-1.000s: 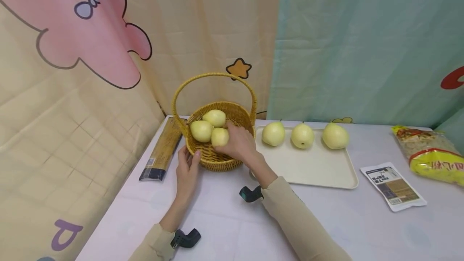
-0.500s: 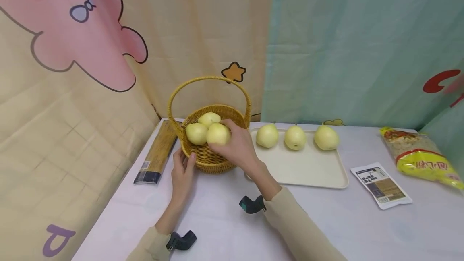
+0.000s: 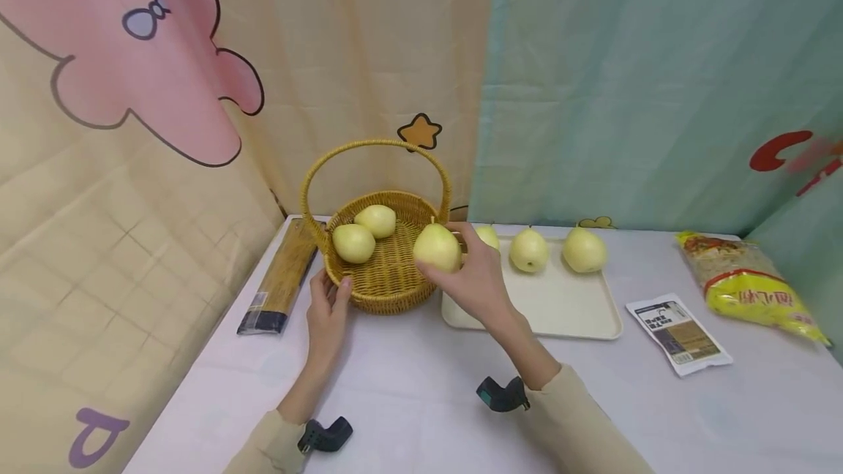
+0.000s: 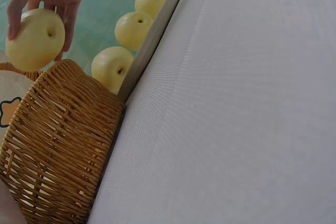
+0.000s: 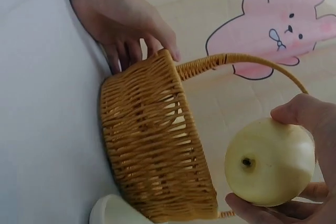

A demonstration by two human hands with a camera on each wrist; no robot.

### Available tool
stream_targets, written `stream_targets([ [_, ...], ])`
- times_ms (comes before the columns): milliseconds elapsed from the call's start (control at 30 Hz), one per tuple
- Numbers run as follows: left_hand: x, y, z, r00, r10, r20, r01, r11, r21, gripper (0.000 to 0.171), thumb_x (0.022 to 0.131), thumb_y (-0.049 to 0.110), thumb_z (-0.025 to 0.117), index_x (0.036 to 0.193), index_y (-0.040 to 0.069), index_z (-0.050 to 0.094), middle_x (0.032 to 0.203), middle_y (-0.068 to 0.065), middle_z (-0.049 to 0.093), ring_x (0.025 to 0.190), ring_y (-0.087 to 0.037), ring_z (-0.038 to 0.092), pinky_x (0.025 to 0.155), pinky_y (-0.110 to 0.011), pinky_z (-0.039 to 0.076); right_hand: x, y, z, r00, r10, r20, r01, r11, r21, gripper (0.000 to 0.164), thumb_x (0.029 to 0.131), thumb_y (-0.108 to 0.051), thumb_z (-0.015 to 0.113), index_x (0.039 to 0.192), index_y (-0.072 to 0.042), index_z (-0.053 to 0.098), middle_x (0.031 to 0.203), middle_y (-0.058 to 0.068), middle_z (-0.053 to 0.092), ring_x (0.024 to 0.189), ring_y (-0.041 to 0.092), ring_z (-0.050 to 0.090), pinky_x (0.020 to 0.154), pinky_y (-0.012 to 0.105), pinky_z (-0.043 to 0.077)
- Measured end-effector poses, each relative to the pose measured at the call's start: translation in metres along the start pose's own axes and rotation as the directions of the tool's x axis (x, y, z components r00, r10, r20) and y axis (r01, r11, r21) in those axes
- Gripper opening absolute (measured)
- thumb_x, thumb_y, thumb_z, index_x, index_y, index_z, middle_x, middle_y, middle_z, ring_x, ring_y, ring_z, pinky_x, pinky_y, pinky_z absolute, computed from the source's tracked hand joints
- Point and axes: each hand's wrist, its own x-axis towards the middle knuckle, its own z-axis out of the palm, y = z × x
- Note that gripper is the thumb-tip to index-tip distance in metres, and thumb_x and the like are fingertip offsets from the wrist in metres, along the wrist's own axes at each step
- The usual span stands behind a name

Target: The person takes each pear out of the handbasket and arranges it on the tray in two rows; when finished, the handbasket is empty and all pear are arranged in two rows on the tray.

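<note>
My right hand holds a pale yellow-green pear over the right rim of a wicker basket. Its thumb and fingers are on opposite sides of the fruit, as the right wrist view shows. My left hand grips the basket's front left rim, thumb on the rim and fingers against the outer wall. Two more pears lie at the left inside the basket. A cream tray right of it bears three pears in a row along its back; the nearest pear is partly behind my right hand.
The tall basket handle arches over the basket. Left of it lies a long pack of dried noodles. Farther right are a white pouch and a yellow printed bag. Curtains hang behind the table.
My right hand has lifted one pear from inside the basket and carried it right, over the rim. The left hand stays on the basket, and the head view has shifted slightly.
</note>
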Motion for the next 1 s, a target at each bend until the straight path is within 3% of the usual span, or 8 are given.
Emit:
stream_targets([
  [267, 0.004, 0.002, 0.005, 1.0, -0.001, 0.012, 0.001, 1.0, -0.002, 0.061, 0.111, 0.041, 0.051, 0.159, 0.007, 0.033, 0.164, -0.02, 0.042, 0.152, -0.034, 0.043, 0.128, -0.046, 0.037, -0.019, 0.019, -0.032, 0.99, 0.141, 0.009, -0.139, 0.983, -0.117, 0.064, 0.083, -0.042, 0.087, 0.132, -0.012, 0.06, 0.121, 0.014, 0.074, 0.113, 0.034, 0.065, 0.088, 0.045, 0.053],
  [567, 0.003, 0.002, -0.001, 1.0, -0.011, 0.009, 0.011, 1.0, 0.009, 0.061, 0.111, 0.04, 0.052, 0.159, 0.006, 0.033, 0.164, -0.02, 0.042, 0.152, -0.034, 0.043, 0.128, -0.045, 0.037, -0.031, 0.042, -0.024, 0.956, 0.289, 0.048, -0.278, 0.947, -0.161, 0.068, 0.084, -0.05, 0.084, 0.13, -0.004, 0.061, 0.12, 0.017, 0.072, 0.106, 0.032, 0.066, 0.085, 0.043, 0.057],
  [800, 0.002, 0.001, -0.002, 0.999, -0.038, 0.004, 0.038, 0.999, 0.023, 0.062, 0.111, 0.041, 0.052, 0.159, 0.006, 0.033, 0.165, -0.02, 0.04, 0.154, -0.034, 0.04, 0.129, -0.045, 0.035, -0.037, 0.054, -0.008, 0.951, 0.299, 0.078, -0.284, 0.946, -0.155, 0.063, 0.083, -0.048, 0.085, 0.124, -0.005, 0.064, 0.108, 0.014, 0.073, 0.095, 0.026, 0.065, 0.074, 0.032, 0.052],
  [1000, 0.003, 0.002, -0.002, 1.0, -0.028, 0.0, 0.028, 1.0, 0.011, 0.061, 0.111, 0.04, 0.052, 0.159, 0.006, 0.034, 0.165, -0.02, 0.041, 0.154, -0.035, 0.039, 0.13, -0.045, 0.035, -0.036, 0.059, -0.003, 0.963, 0.256, 0.09, -0.24, 0.958, -0.155, 0.063, 0.084, -0.048, 0.084, 0.124, -0.003, 0.065, 0.109, 0.013, 0.073, 0.095, 0.024, 0.066, 0.076, 0.033, 0.053],
])
